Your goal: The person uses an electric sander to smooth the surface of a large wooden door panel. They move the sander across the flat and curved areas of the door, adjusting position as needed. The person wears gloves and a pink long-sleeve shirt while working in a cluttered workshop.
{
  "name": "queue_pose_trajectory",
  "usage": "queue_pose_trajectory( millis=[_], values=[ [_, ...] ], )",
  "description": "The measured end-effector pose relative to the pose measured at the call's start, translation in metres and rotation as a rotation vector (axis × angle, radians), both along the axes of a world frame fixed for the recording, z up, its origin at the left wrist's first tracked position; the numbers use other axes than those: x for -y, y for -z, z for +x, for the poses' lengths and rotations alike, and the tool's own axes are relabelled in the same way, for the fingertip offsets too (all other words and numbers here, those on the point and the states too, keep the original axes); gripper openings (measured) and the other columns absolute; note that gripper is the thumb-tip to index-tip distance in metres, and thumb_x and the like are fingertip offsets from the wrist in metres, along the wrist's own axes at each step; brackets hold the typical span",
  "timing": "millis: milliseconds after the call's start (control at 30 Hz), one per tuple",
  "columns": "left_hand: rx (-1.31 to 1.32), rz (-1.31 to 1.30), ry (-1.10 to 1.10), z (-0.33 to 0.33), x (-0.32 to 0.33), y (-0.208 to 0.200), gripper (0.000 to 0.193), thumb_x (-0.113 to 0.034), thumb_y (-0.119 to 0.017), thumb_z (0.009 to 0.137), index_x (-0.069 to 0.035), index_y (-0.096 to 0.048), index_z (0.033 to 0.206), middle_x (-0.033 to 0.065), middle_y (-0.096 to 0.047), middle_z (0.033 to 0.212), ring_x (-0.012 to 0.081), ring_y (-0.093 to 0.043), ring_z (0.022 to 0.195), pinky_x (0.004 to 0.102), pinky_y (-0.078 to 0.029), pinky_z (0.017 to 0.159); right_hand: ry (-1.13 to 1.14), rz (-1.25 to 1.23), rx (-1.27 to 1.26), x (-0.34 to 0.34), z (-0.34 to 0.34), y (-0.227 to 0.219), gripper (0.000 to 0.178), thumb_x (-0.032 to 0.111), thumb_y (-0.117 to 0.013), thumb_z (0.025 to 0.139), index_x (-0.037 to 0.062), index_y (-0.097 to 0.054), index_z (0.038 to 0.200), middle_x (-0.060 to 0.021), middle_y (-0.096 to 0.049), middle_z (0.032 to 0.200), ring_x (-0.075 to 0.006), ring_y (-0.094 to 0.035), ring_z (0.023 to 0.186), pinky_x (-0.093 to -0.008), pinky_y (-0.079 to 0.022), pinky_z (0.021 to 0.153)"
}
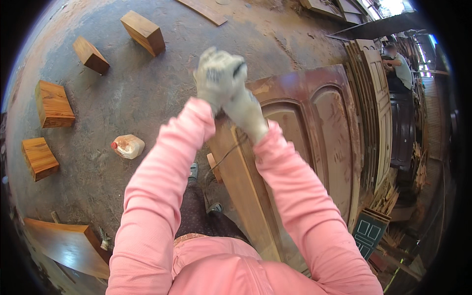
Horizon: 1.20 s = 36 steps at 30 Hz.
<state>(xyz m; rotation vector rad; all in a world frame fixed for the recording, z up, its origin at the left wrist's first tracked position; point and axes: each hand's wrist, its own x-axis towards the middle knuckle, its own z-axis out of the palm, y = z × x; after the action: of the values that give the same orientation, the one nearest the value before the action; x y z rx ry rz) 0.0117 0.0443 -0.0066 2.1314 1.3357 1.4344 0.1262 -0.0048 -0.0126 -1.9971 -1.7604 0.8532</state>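
My left hand [214,77], in a pale work glove, is closed, raised above the floor beside the top corner of a large brown panelled door [287,110]. My right hand [241,104], in a similar glove, crosses against it; its fingers are hidden and blurred. Between the hands, any held thing is hidden, though a small dark patch shows at their right edge. A thin dark cord [231,150] runs below my right wrist, across a long wooden board [241,182] lying along the door's left side.
On the floor at left stand several varnished wooden blocks [55,105], a whitish plastic jug with a red cap [130,146] and a glossy plank [69,246]. Door panels [373,113] lean in stacks at right, with another person [399,69] behind. A small dark green panel [369,233] stands lower right.
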Motion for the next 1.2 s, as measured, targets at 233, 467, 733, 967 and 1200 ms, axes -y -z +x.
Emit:
queue_pose_trajectory(
  millis=[233,467,733,967,1200],
  values=[
    [-0.081,-0.002,0.105,0.004,-0.013,0.001,0.013,-0.023,-0.078,0.088,-0.014,-0.081,0.097,0.0061,-0.079,0.094,0.0265,-0.075,0.099,0.0493,-0.045,0.116,0.019,-0.001,-0.013,0.027,0.005,-0.007,0.054,0.035,-0.073,0.096,0.0008,-0.061,0.137,-0.0324,-0.072,0.117,-0.0528,-0.069,0.109,-0.0555,-0.057,0.087],
    [-0.087,0.066,0.115,0.008,0.000,0.010,0.014,-0.024,-0.077,0.090,-0.014,-0.081,0.099,0.0067,-0.079,0.095,0.0250,-0.075,0.101,0.0496,-0.044,0.117,-0.024,-0.015,-0.040,0.036,0.010,-0.010,0.053,0.039,-0.070,0.096,-0.0004,-0.066,0.131,-0.0288,-0.076,0.114,-0.0467,-0.073,0.108,-0.0548,-0.057,0.093],
    [-0.048,0.026,-0.006,0.010,-0.028,0.001,0.015,-0.027,-0.075,0.091,-0.014,-0.080,0.097,0.0052,-0.080,0.096,0.0244,-0.075,0.101,0.0492,-0.043,0.117,0.077,0.042,0.005,-0.004,0.007,-0.002,0.048,0.036,-0.072,0.094,0.0010,-0.069,0.125,-0.0296,-0.075,0.113,-0.0488,-0.071,0.108,-0.0555,-0.057,0.092],
    [-0.126,-0.033,0.131,0.014,-0.006,0.004,0.015,-0.027,-0.075,0.092,-0.014,-0.080,0.098,0.0060,-0.080,0.097,0.0246,-0.075,0.104,0.0494,-0.043,0.118,0.081,-0.080,-0.092,0.026,0.008,-0.021,0.054,0.042,-0.073,0.095,-0.0015,-0.069,0.128,-0.0303,-0.074,0.120,-0.0506,-0.070,0.111,-0.0550,-0.056,0.091],
    [-0.109,-0.009,0.098,0.011,-0.023,-0.003,0.016,-0.026,-0.075,0.092,-0.014,-0.080,0.099,0.0060,-0.079,0.096,0.0258,-0.075,0.103,0.0501,-0.043,0.118,0.047,0.007,-0.023,0.003,0.007,-0.010,0.056,0.040,-0.072,0.093,-0.0010,-0.064,0.131,-0.0272,-0.077,0.111,-0.0465,-0.073,0.106,-0.0533,-0.057,0.092]
  ],
)
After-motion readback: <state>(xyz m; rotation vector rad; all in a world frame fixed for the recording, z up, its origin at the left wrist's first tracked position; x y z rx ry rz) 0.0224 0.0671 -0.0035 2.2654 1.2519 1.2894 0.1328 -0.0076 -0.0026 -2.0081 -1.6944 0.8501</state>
